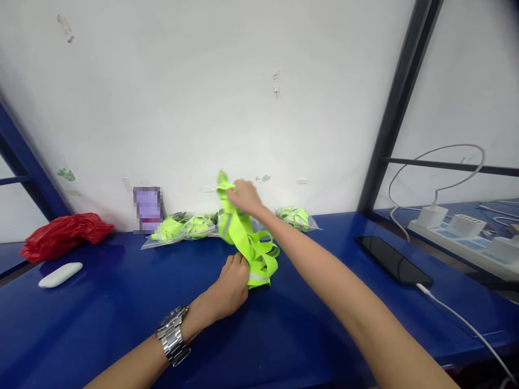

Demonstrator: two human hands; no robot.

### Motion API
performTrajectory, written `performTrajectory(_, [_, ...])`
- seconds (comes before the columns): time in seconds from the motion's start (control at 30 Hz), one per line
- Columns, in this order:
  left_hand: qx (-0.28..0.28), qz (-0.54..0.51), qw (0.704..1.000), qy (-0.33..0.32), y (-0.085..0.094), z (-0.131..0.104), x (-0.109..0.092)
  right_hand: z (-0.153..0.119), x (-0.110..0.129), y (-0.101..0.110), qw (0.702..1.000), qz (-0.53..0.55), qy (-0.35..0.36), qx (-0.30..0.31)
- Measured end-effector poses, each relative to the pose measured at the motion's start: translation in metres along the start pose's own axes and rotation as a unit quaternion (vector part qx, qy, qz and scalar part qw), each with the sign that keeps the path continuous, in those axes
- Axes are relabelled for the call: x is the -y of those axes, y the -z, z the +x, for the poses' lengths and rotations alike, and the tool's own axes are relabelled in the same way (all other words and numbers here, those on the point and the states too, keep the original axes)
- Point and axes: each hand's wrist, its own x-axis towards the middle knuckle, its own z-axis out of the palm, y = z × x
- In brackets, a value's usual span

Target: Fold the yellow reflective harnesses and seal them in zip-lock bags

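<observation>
A neon yellow-green reflective strap vest (261, 259) with silver-grey bands is bunched between my two hands above the blue table. My left hand (231, 283), with a metal watch on its wrist, is closed round the lower straps near the tabletop. Higher up and farther off, my right hand (245, 195) grips the upper end of the straps, and a short loose end sticks up past its fingers. Several loops hang out to the right of my left hand. Part of the vest hides a bagged bundle behind it.
Clear bags of neon straps (198, 226) line the wall, another bag (295, 217) right of them. Left are a purple box (148, 208), a red plastic bag (67, 233) and a white case (60, 275). Right are a cabled phone (393, 259) and a power strip (466, 237).
</observation>
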Motion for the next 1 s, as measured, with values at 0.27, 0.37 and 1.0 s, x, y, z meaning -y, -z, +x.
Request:
performTrajectory(0.27, [0.036,0.021,0.999,0.034,0.009,0.002,-0.012,0.001,-0.064,0.013,0.991,-0.013,-0.11,0.072])
performTrajectory(0.37, [0.035,0.012,0.999,0.036,0.009,0.001,-0.012,-0.01,-0.045,0.016,0.992,-0.036,-0.103,0.07])
performTrajectory(1.0, [0.0,-0.073,0.997,0.008,-0.001,0.001,0.003,-0.184,-0.069,-0.015,0.952,-0.005,0.257,0.167])
